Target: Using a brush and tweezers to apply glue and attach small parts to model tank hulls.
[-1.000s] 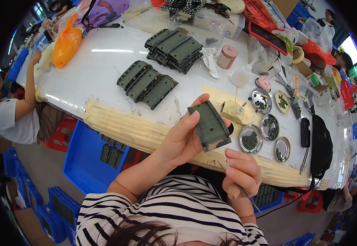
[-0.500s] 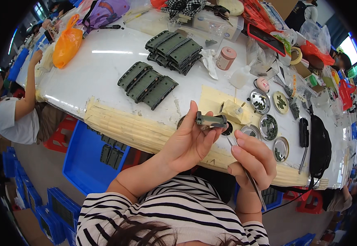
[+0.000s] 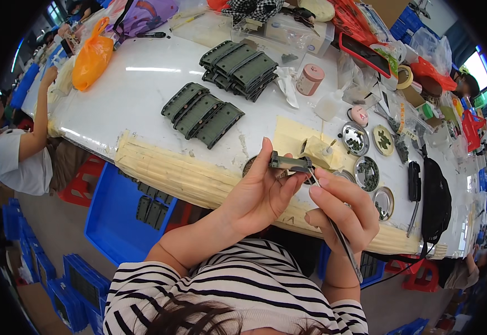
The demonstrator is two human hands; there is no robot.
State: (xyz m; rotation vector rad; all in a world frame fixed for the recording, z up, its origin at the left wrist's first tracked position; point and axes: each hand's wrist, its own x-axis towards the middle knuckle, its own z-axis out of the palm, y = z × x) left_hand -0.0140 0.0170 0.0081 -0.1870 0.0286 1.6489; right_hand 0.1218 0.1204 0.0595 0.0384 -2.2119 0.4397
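Note:
My left hand grips a small dark green moulded part between thumb and fingers, just over the table's near edge. Closed around a pair of metal tweezers, my right hand brings their tips up against the right end of that part. Beyond the hands stands a yellowish tape-wrapped block with a thin stick in it. To its right are round metal dishes with tiny dark green pieces. Farther off lie a row of curved green panels and a stack of similar ones.
A blue bin with green panels sits below the table at left. Right of the dishes are a black pouch and a black tool. A pink can and an orange bag stand farther back. Another person sits at left.
My right hand has shifted slightly up and left, so the tweezer tips now meet the green part's end. The part has turned a little in my left hand.

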